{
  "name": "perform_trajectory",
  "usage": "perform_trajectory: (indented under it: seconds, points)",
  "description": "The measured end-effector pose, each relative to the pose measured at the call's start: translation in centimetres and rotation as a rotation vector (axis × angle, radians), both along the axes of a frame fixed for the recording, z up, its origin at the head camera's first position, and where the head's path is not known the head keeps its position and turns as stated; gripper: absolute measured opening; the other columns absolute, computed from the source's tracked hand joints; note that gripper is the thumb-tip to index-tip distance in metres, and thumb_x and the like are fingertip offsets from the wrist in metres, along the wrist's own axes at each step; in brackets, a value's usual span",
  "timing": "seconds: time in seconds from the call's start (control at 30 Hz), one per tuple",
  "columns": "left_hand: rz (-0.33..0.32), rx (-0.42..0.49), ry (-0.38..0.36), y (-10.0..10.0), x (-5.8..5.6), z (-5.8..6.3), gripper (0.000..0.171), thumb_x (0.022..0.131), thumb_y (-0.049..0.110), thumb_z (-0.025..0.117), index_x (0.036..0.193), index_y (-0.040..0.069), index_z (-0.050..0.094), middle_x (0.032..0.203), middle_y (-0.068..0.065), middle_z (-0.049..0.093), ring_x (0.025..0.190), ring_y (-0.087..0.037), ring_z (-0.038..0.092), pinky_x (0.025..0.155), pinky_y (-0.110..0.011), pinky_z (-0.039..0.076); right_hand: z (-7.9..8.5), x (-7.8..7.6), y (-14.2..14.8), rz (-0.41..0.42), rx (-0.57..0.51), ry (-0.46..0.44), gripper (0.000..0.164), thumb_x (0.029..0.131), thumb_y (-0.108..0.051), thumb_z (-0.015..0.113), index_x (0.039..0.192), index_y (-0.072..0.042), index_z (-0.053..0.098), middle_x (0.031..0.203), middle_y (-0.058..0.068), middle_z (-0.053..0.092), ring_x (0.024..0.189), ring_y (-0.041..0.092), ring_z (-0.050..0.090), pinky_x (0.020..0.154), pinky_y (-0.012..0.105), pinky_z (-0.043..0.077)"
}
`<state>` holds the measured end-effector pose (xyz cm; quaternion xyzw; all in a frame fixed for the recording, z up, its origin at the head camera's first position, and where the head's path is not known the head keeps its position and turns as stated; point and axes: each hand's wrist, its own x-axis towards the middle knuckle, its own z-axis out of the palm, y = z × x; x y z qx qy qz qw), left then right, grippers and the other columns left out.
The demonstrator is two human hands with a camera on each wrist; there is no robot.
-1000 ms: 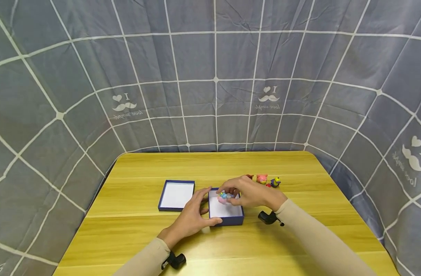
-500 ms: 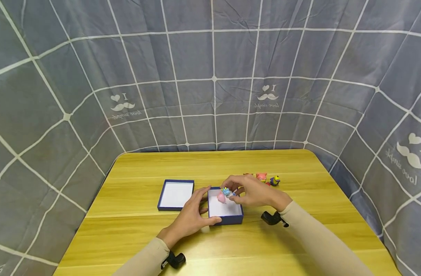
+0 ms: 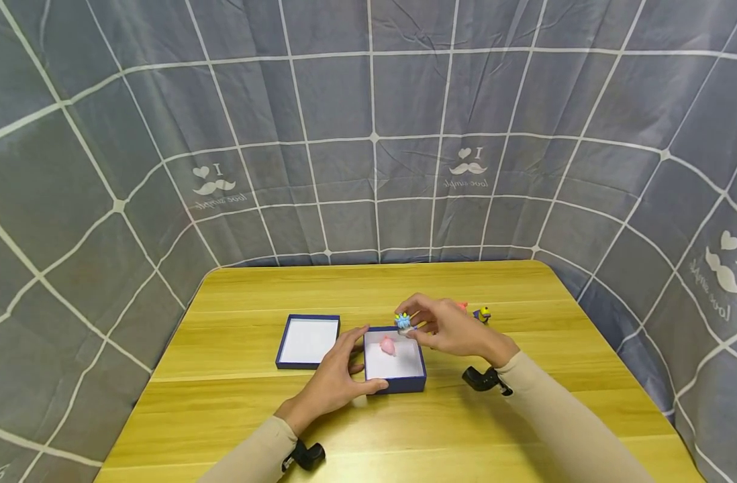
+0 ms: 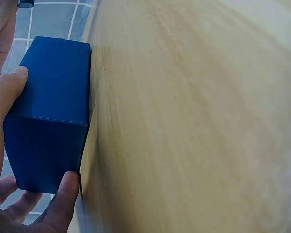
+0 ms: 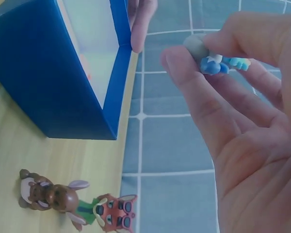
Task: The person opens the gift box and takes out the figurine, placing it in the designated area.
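My left hand (image 3: 335, 382) grips the left side of an open blue box (image 3: 405, 384) with a white inside. In the left wrist view its thumb (image 4: 17, 82) and fingers lie against the box's outer walls. Over the box's back right corner, my right hand (image 3: 459, 329) pinches a small blue figurine (image 3: 403, 320) with yellow bits on its head. Seen from the right wrist, thumb and forefinger hold the figurine's grey round base (image 5: 196, 46). A pink figurine (image 3: 387, 345) lies inside the box.
Left of the box lies its shallow blue lid (image 3: 308, 341), white side up. Behind my right hand stands a yellow-and-blue figurine (image 3: 482, 314). The right wrist view shows a brown long-eared figurine (image 5: 63, 198) beside a red fox-like one (image 5: 114, 212). A grey curtain (image 3: 338, 100) hangs behind the table.
My right hand has lifted the blue figurine up from inside the box toward its back right corner, uncovering the pink one. My left hand stays at the box.
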<state>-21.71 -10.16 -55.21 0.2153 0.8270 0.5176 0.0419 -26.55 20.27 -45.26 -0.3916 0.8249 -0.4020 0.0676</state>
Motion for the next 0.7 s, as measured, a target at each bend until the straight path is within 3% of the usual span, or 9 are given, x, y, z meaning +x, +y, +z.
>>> perform_trajectory:
  seconds: [0.3, 0.53, 0.7]
  points:
    - [-0.012, 0.01, -0.009, -0.1, 0.1, 0.2, 0.115, 0.093, 0.036, 0.103, 0.182, 0.008, 0.036, 0.18, -0.018, 0.044, 0.163, -0.037, 0.055, 0.12, -0.035, 0.066, 0.0, -0.1, 0.7, 0.022, -0.08, 0.035, 0.039, 0.11, -0.001, 0.08, 0.146, -0.014, 0.074, 0.137, 0.011, 0.081, 0.116, 0.038, 0.085, 0.094, 0.028, 0.076]
    - [-0.011, 0.005, -0.005, -0.1, 0.0, 0.3, 0.115, 0.093, 0.037, 0.103, 0.182, 0.009, 0.036, 0.179, -0.016, 0.045, 0.163, -0.037, 0.055, 0.119, -0.035, 0.066, 0.2, -0.1, 1.1, -0.03, -0.077, 0.005, 0.04, 0.113, -0.009, 0.079, 0.152, -0.012, 0.072, 0.149, 0.014, 0.079, 0.123, 0.031, 0.084, 0.083, 0.03, 0.075]
    - [-0.006, 0.003, -0.012, -0.1, 0.0, 0.2, 0.115, 0.092, 0.036, 0.104, 0.182, 0.009, 0.036, 0.18, -0.015, 0.044, 0.162, -0.037, 0.056, 0.119, -0.035, 0.066, 0.3, -0.2, 1.3, -0.032, -0.087, 0.026, 0.04, 0.115, -0.005, 0.072, 0.155, -0.006, 0.069, 0.148, 0.018, 0.079, 0.123, 0.034, 0.084, 0.091, 0.033, 0.076]
